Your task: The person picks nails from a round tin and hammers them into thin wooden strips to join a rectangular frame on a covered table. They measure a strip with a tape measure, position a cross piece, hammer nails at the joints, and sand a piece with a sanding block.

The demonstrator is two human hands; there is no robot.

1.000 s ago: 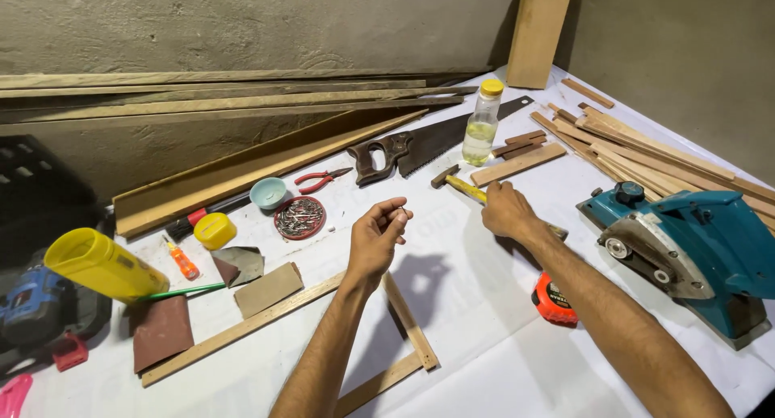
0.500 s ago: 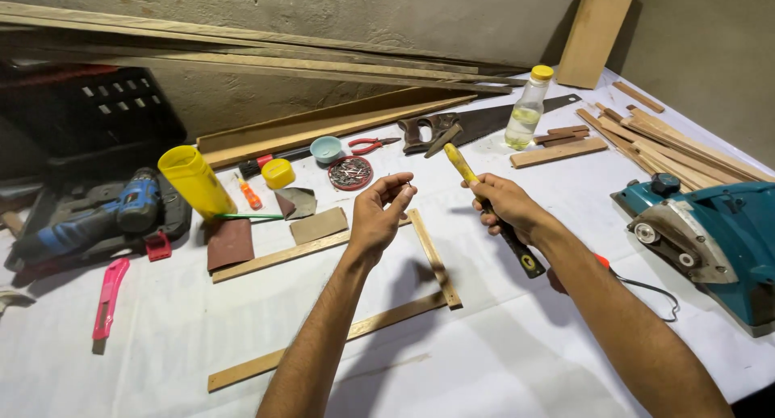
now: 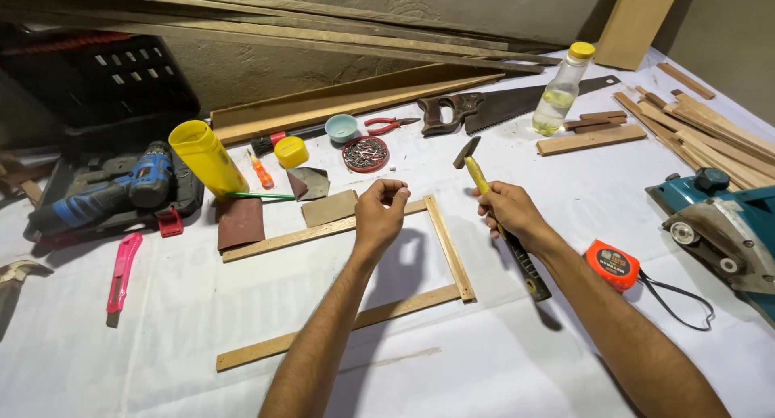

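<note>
On the white-covered tabletop (image 3: 500,361), long planks (image 3: 347,103) are lying against the wall at the far edge, and a teal electric planer (image 3: 726,232) is sitting at the right edge. Nearer the middle, three thin wooden strips are forming an open three-sided frame (image 3: 448,248): one long strip in front, one behind, and a short one joining them on the right. A handsaw (image 3: 500,107) and a clear bottle with a yellow cap (image 3: 561,91) are lying beyond it, a blue cordless drill (image 3: 113,188) is resting at the left, and an orange tape measure (image 3: 612,265) is sitting just right of the frame. The right hand (image 3: 508,212) is gripping a yellow-handled hammer (image 3: 484,188) mid-shaft, head raised and pointing away, above the frame's far right corner. The left hand (image 3: 383,212) is hovering over the rear strip with thumb and forefinger pinched together, seemingly on a small nail, though it is too small to make out. A round dish of nails (image 3: 365,153) is sitting just beyond. Judging from this, the nail should be stood upright over the corner joint, started with light taps while the fingers are steadying it low, and the strips kept square and flat.
</note>
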